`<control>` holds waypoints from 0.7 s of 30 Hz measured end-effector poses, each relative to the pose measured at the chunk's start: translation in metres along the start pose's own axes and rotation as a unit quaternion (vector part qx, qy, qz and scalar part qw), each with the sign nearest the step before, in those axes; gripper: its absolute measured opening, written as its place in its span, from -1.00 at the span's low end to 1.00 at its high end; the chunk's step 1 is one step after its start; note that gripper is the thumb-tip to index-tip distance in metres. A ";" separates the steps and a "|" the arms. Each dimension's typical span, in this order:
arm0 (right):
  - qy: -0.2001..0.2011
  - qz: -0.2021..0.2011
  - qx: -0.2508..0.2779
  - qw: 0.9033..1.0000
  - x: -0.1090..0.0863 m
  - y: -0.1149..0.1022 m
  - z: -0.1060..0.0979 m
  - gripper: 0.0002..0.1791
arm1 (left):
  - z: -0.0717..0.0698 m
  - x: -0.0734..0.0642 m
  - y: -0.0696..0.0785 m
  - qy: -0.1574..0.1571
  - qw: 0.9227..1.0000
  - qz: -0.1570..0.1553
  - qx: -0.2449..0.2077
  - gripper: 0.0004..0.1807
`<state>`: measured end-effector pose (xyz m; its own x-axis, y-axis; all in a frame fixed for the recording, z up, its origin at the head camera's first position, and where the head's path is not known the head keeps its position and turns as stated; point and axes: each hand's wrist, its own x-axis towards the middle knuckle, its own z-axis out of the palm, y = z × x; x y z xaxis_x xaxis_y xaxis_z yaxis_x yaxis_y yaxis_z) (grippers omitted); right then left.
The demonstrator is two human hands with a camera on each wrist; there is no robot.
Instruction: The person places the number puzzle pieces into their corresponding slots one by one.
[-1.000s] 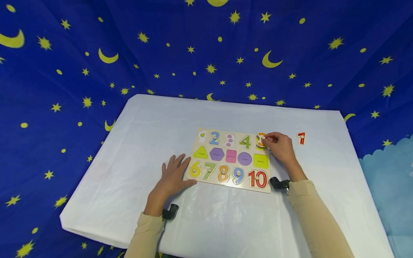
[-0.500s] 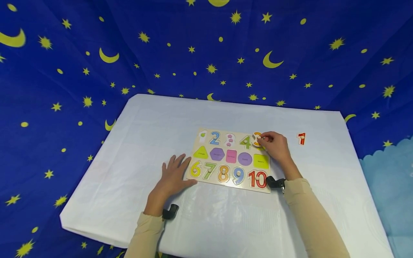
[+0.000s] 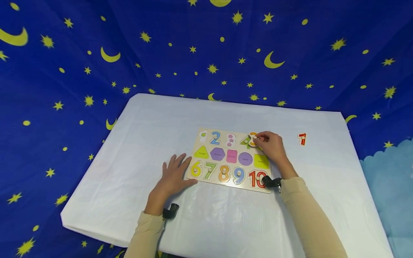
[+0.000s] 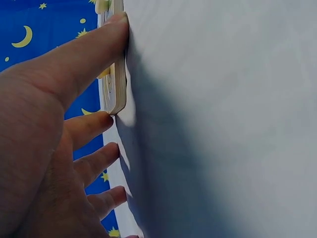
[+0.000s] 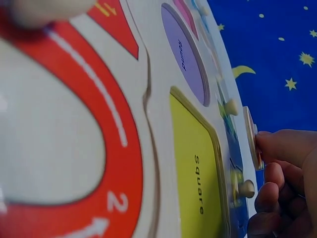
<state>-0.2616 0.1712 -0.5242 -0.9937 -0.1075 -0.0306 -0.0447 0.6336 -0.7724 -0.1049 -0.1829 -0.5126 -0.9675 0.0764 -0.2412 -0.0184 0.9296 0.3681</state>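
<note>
My right hand (image 3: 271, 145) pinches an orange number 3 puzzle piece (image 3: 253, 134) between thumb and fingers. In the head view this piece overlaps the green 4 (image 3: 245, 141); the right wrist view shows the held piece (image 5: 251, 136) edge-on, tilted above the board. With fingers spread, my left hand (image 3: 172, 177) lies at the lower left corner of the wooden number board (image 3: 238, 135). Its thumb (image 4: 106, 37) touches the board's edge. The 1 recess (image 3: 202, 135) and the 3 recess (image 3: 230, 139) show printed pictures and hold no piece.
A red number 1 piece (image 3: 302, 139) lies on the white-covered table (image 3: 161, 122), right of the board. The red 10 (image 3: 255, 178) and several other knobbed numbers sit in their recesses. A starry blue cloth (image 3: 180, 50) hangs behind.
My right hand has moved left with the 3 piece, from over the yellow number at the top right to beside the green 4. The left hand stays put.
</note>
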 end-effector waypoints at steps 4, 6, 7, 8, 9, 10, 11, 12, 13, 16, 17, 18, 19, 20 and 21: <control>-0.007 0.005 -0.005 1.000 0.001 -0.001 0.002 -0.59 | 0.000 0.001 0.000 0.000 1.000 0.000 -0.001 0.05; -0.007 0.005 -0.006 1.000 0.001 -0.002 0.003 -0.60 | 0.000 0.001 0.000 0.002 1.000 0.001 -0.001 0.05; -0.006 0.005 -0.006 1.000 0.001 -0.003 0.003 -0.60 | 0.001 0.001 0.000 0.003 1.000 0.001 -0.001 0.05; -0.005 0.004 -0.005 1.000 0.001 -0.005 0.004 -0.60 | 0.001 0.001 0.000 0.003 1.000 0.001 0.000 0.05; -0.005 0.003 -0.005 1.000 0.001 -0.006 0.004 -0.61 | 0.001 0.001 0.000 0.002 1.000 0.000 0.000 0.05; -0.004 0.002 -0.006 1.000 0.001 -0.007 0.005 -0.61 | 0.001 0.001 0.000 0.002 1.000 -0.001 -0.001 0.05; -0.004 0.000 -0.005 1.000 0.001 -0.008 0.005 -0.61 | 0.001 0.001 0.000 0.001 1.000 -0.001 -0.001 0.05; -0.005 -0.002 -0.004 1.000 0.001 -0.009 0.006 -0.61 | 0.001 0.001 0.000 0.000 1.000 -0.002 -0.001 0.05; -0.007 -0.003 -0.004 1.000 0.001 -0.010 0.007 -0.61 | 0.000 0.001 0.000 -0.001 1.000 -0.003 -0.001 0.05; -0.013 -0.006 -0.005 1.000 0.002 -0.012 0.011 -0.62 | 0.000 0.000 0.001 0.001 1.000 -0.003 -0.001 0.05; -0.016 -0.007 -0.005 1.000 0.002 -0.014 0.011 -0.62 | 0.000 0.000 0.001 0.001 1.000 -0.003 -0.001 0.05; -0.017 -0.007 -0.005 1.000 0.002 -0.014 0.013 -0.63 | 0.000 0.000 0.002 0.003 1.000 -0.001 -0.002 0.05; -0.017 -0.007 -0.007 1.000 0.002 -0.015 0.014 -0.63 | 0.000 0.000 0.002 0.006 1.000 0.000 -0.002 0.05; -0.017 -0.010 -0.010 1.000 0.002 -0.016 0.015 -0.63 | 0.000 0.000 0.002 0.008 1.000 0.001 -0.003 0.05; -0.016 -0.013 -0.012 1.000 0.002 -0.017 0.016 -0.64 | 0.000 0.000 0.002 0.008 1.000 0.001 -0.004 0.05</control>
<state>-0.2614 0.1480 -0.5211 -0.9884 -0.1486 -0.0315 -0.0735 0.6491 -0.7572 -0.1047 -0.1816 -0.5116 -0.9714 0.0721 -0.2263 -0.0186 0.9269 0.3749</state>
